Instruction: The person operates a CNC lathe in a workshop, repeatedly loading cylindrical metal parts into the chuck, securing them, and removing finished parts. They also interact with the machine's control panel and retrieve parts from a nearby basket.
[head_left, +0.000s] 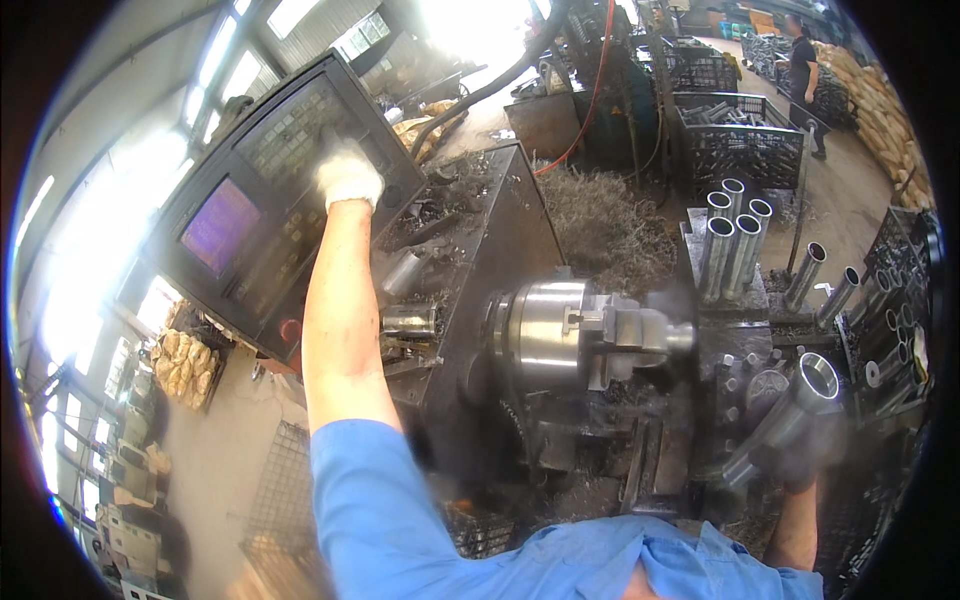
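My left hand (351, 176), in a white knit glove, reaches up to the control panel (386, 124) of a lathe. Its fingertips blur against the panel near the keys, so their exact pose is unclear. On the right, my right hand (799, 454), in a dark glove, grips a metal tube (784, 420) that tilts with its open end up. Between my two arms sits the lathe chuck (551, 330), its stepped jaws (630, 330) facing the tool side. A short cylindrical part (409, 321) lies left of the chuck, by my forearm.
Several metal tubes (718, 255) stand upright on a ledge right of the chuck. Metal shavings (607, 225) heap up behind it. Crates of parts (742, 150) and a person (804, 75) are farther back. A red emergency-stop button (290, 330) sits low on the panel.
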